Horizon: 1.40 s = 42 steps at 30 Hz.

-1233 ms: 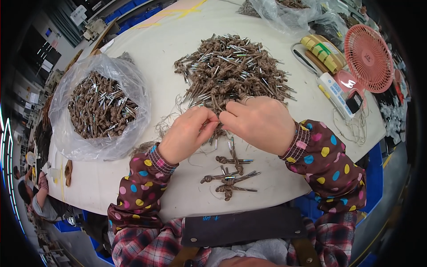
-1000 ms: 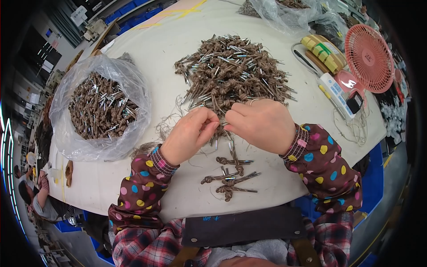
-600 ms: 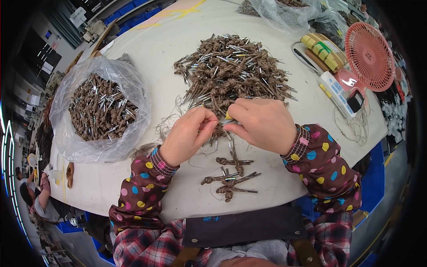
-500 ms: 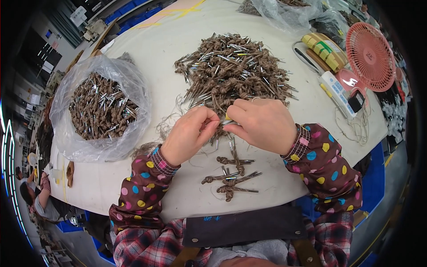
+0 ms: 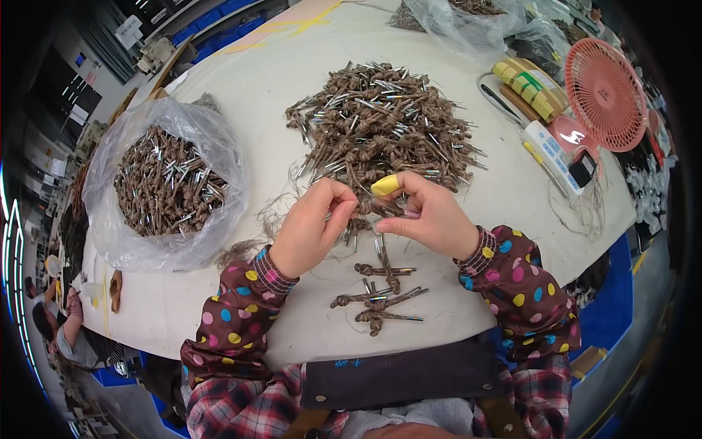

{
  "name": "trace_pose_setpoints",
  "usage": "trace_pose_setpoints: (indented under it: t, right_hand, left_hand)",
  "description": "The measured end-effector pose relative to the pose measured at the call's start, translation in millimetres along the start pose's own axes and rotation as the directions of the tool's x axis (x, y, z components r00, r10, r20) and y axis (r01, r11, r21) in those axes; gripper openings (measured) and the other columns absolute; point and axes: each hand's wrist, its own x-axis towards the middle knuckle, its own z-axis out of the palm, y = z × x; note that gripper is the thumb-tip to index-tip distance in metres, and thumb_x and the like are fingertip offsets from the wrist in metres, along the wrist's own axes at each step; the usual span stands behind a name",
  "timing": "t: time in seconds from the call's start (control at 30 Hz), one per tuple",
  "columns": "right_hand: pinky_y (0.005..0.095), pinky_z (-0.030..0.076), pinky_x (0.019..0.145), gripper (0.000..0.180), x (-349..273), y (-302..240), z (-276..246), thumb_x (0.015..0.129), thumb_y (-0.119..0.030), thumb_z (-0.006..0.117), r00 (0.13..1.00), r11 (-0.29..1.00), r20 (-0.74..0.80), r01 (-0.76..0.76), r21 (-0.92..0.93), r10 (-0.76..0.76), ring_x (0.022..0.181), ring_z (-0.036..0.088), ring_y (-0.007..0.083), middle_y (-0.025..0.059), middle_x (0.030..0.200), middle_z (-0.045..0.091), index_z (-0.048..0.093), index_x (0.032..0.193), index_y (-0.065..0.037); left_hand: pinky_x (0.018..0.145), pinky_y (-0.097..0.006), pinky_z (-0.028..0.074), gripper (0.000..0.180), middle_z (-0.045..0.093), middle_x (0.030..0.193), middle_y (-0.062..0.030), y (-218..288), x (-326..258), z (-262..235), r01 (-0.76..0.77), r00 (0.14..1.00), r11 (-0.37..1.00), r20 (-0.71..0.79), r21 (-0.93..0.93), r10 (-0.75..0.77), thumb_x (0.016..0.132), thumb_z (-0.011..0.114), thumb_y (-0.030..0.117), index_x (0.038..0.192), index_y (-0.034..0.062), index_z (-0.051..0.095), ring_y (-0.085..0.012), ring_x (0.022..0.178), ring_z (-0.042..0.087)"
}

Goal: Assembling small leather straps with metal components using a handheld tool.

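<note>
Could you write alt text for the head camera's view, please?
A person's left hand and right hand, the right wearing a yellow finger cover, nearly meet by a pile of brown knotted cords. Loose cords lie nearer the person; a cord-filled plastic bag stands left, a pink fan right.

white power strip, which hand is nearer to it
Right. The right hand is left of the white power strip and lower in the view; the left hand is farther left.
</note>
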Motion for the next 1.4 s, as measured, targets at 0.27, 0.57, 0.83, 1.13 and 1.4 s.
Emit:
trace_pose_setpoints:
  t: [0.27, 0.57, 0.83, 1.13, 1.4]
  right_hand:
    - [0.0188, 0.029, 0.048, 0.022, -1, 12, 1, 0.075, -0.007, 0.073, 0.981, 0.987, -0.166, 0.077, -0.144, -0.101, 0.054, 0.032, 0.0025, -0.0040, 0.066, 0.049, 0.062, 0.094, -0.002]
    - [0.0217, 0.038, 0.047, 0.027, -1, 18, 6, 0.069, -0.003, 0.074, 0.851, 0.810, -0.182, 0.373, -0.453, -0.493, 0.050, 0.045, 0.0117, 0.0055, 0.076, 0.060, 0.061, 0.092, -0.003]
    - [0.0177, 0.028, 0.046, 0.021, -7, 8, 20, 0.077, -0.008, 0.071, 0.968, 0.997, -0.245, 0.044, -0.055, -0.056, 0.054, 0.037, -0.0004, -0.0062, 0.064, 0.053, 0.061, 0.095, -0.002]
    - [0.0169, 0.042, 0.059, 0.021, -6, 14, 23, 0.082, -0.009, 0.067, 0.977, 0.889, -0.114, -0.111, 0.445, 0.180, 0.069, 0.054, 0.0036, 0.0012, 0.084, 0.064, 0.060, 0.099, 0.001]
    - [0.0173, 0.021, 0.040, 0.014, -6, -1, 17, 0.085, -0.021, 0.063, 0.927, 0.816, 0.044, -0.349, 0.460, 0.372, 0.047, 0.031, -0.0009, -0.0038, 0.071, 0.060, 0.060, 0.087, -0.007]
  left_hand:
    - [0.074, -0.032, 0.047, 0.010, 0.059, 0.091, -0.0105, -11, 7, -9, 0.058, 0.982, 0.983, -0.187, 0.173, -0.025, 0.088, 0.053, 0.006, 0.097, 0.0009, 0.050, -0.0217, 0.083, 0.059]
    - [0.085, -0.028, 0.045, 0.041, 0.057, 0.111, -0.0083, 10, 4, 7, 0.188, 0.980, 0.796, 0.159, -0.575, -0.116, 0.087, 0.060, 0.009, 0.125, 0.0002, 0.046, -0.0138, 0.096, 0.055]
    - [0.071, -0.019, 0.046, 0.027, 0.063, 0.086, -0.0027, -3, 2, 7, 0.307, 0.948, 0.811, 0.079, -0.498, -0.310, 0.086, 0.063, 0.007, 0.111, -0.0015, 0.058, -0.0065, 0.078, 0.057]
    - [0.073, -0.028, 0.047, 0.006, 0.063, 0.076, -0.0026, 4, 4, 8, 0.040, 0.969, 0.998, -0.242, -0.045, -0.049, 0.077, 0.068, 0.005, 0.081, 0.0039, 0.065, -0.0137, 0.074, 0.058]
    - [0.081, -0.039, 0.050, 0.019, 0.062, 0.079, -0.0076, 3, 9, 8, -0.298, 0.835, 0.806, -0.269, 0.512, 0.480, 0.066, 0.068, -0.002, 0.080, 0.0048, 0.058, -0.0261, 0.080, 0.061]
